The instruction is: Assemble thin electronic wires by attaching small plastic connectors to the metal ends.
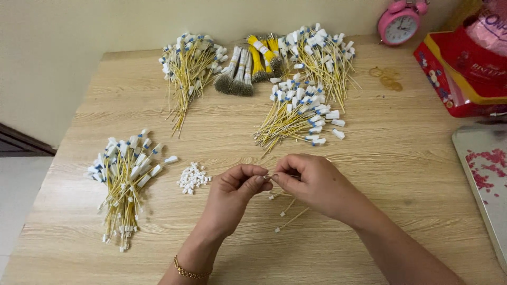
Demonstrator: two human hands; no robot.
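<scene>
Light wood-grain tabletop (401, 158) against a plain cream wall; pink twin-bell alarm clock (400, 24) at the far edge, red printed packaging (454, 79) at the right.

Left hand (232, 192) and right hand (311, 182) raised just above the tabletop centre, fingertips meeting. Fingers of both hands pinched together on one thin yellow wire lead (271, 178), of which only a short part shows between the fingertips. Gold chain bracelet (187, 272) on the left wrist.

Small heap of loose white plastic caps (193, 177) just left of the left hand. Few loose yellow wires with white ends (288, 214) lying under the hands. Fanned bundle of yellow wires with white-and-blue tags (124, 182) at the left edge; three similar piles (298, 113) and several tied bundles with bare stranded ends (248, 66) at the far side.

Step in hand, as judged: fitting a white cap onto a wire end, or working that end. Next move likely calls for steady alignment of the small part with the wire tip, firm pinch retained, then placement with a pile.
</scene>
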